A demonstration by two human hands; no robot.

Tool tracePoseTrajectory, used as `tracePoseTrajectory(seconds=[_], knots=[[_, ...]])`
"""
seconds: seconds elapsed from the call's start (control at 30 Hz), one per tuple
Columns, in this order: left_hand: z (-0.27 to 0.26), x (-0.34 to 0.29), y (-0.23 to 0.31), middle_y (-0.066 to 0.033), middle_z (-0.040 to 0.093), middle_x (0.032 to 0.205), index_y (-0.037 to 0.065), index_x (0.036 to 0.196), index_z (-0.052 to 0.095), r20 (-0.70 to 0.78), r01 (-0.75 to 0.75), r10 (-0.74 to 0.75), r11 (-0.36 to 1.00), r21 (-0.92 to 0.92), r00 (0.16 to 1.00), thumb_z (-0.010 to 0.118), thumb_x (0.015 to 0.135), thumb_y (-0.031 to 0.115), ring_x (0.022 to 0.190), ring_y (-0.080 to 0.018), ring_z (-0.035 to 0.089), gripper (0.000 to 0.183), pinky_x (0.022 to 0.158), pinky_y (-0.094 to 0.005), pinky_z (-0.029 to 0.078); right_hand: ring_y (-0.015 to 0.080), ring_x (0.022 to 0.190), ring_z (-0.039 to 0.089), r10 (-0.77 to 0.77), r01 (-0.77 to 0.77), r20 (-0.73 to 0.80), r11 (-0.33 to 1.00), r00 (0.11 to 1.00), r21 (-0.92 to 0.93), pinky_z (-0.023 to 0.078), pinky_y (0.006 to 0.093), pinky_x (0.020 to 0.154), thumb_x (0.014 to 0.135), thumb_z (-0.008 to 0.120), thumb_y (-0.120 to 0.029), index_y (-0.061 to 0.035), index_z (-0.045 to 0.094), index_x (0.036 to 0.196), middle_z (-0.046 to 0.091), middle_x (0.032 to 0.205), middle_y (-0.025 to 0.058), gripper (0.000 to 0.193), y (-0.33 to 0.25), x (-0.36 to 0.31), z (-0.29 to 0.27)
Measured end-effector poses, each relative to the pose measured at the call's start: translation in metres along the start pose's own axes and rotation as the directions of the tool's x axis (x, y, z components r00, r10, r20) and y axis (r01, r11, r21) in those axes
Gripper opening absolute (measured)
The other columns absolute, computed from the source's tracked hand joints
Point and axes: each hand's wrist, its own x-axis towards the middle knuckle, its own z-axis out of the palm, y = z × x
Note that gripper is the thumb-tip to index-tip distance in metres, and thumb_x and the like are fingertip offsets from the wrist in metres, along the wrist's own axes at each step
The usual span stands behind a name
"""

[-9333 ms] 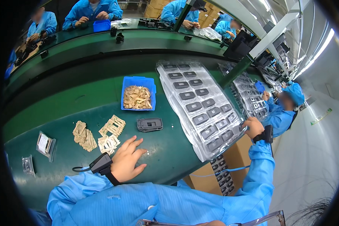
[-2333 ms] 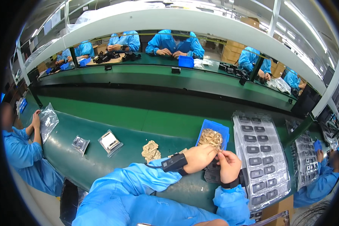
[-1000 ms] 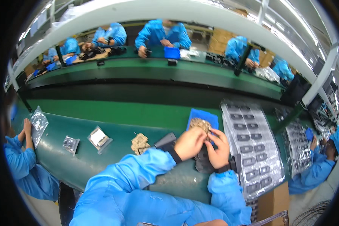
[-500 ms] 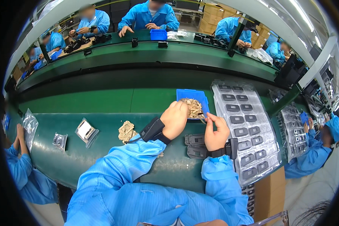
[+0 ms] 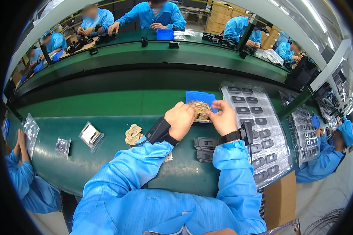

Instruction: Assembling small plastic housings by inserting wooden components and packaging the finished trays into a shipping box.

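Note:
Both my hands meet over a blue bin heaped with tan, paper-like strips. My left hand is at the bin's left side, fingers curled in and their tips partly hidden. At the right side, my right hand has thumb and fingers bent together over the strips. Whatever either hand grips is too small or hidden to make out. Just below the right hand lie small stacks of dark grey plastic frames. A crumpled tan bundle rests on the green table left of my left wrist.
To the right, a clear plastic tray carries rows of dark grey frames. Clear bags lie on the left of the table. A cardboard box stands at the lower right. Co-workers in blue sit opposite and on both sides.
My right hand has moved up to the bin's right edge. The small dark-ended strip it pinched no longer shows. My left hand has shifted slightly down.

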Motion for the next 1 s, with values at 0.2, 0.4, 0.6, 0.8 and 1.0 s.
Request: tracePoseTrajectory(seconds=[0.2, 0.4, 0.6, 0.8, 1.0], knots=[[-0.02, 0.003, 0.008, -0.0035, 0.067, 0.087, 0.011, 0.088, 0.07, 0.17, -0.012, 0.027, 0.996, -0.09, 0.985, 0.072, 0.076, 0.013, 0.087, -0.0262, 0.06, 0.012, 0.073, -0.0377, 0.054, 0.0128, 0.074, 0.066, 0.043, -0.022, -0.054, 0.938, 0.998, 0.346, 0.054, 0.0251, 0.069, 0.083, 0.072, -0.002, 0.0016, 0.061, 0.108, 0.068, 0.093, 0.0093, 0.027, 0.016, -0.006, -0.017], [-0.007, -0.008, -0.002, -0.0016, 0.063, 0.083, 0.011, 0.084, 0.07, 0.141, -0.186, 0.198, 0.978, -0.095, 0.97, 0.067, 0.076, 0.009, 0.092, -0.024, 0.058, 0.009, 0.074, -0.0361, 0.054, 0.0118, 0.074, 0.063, 0.129, -0.027, -0.106, 0.749, 0.986, 0.662, 0.05, 0.0215, 0.062, 0.097, 0.06, -0.008, -0.0006, 0.059, 0.112, 0.064, 0.094, 0.0054, 0.017, 0.0, -0.079, -0.053], [-0.033, -0.023, 0.037, -0.0048, 0.065, 0.088, 0.007, 0.091, 0.069, 0.264, -0.2, 0.223, 0.974, -0.108, 0.939, 0.067, 0.077, 0.009, 0.091, -0.0247, 0.059, 0.015, 0.076, -0.0359, 0.053, 0.0099, 0.062, 0.059, 0.197, -0.085, -0.1, 0.752, 0.975, 0.653, 0.043, 0.0197, 0.05, 0.101, 0.056, -0.013, -0.0021, 0.056, 0.104, 0.064, 0.089, 0.007, 0.011, 0.011, -0.159, -0.073], [-0.094, -0.058, 0.097, -0.0134, 0.069, 0.104, 0.002, 0.119, 0.064, 0.453, 0.277, 0.042, 0.739, -0.614, 0.89, 0.069, 0.09, 0.031, 0.088, -0.025, 0.069, 0.042, 0.074, -0.0349, 0.054, 0.0233, 0.064, 0.063, -0.512, 0.472, -0.22, 0.856, 0.83, -0.212, 0.05, 0.03, 0.056, 0.084, 0.066, 0.003, -0.0012, 0.062, 0.094, 0.065, 0.083, 0.0111, 0.012, -0.014, -0.207, -0.052], [-0.102, -0.103, 0.08, -0.0104, 0.065, 0.114, -0.001, 0.106, 0.069, 0.778, 0.765, 0.083, 0.145, -0.628, 0.623, 0.074, 0.088, 0.008, 0.103, -0.016, 0.066, 0.021, 0.09, -0.0268, 0.055, 0.0284, 0.07, 0.068, -0.796, 0.783, 0.085, 0.56, 0.599, -0.271, 0.056, 0.0353, 0.061, 0.075, 0.069, 0.006, 0.0004, 0.062, 0.095, 0.066, 0.081, 0.0138, 0.022, -0.029, -0.217, -0.047]])
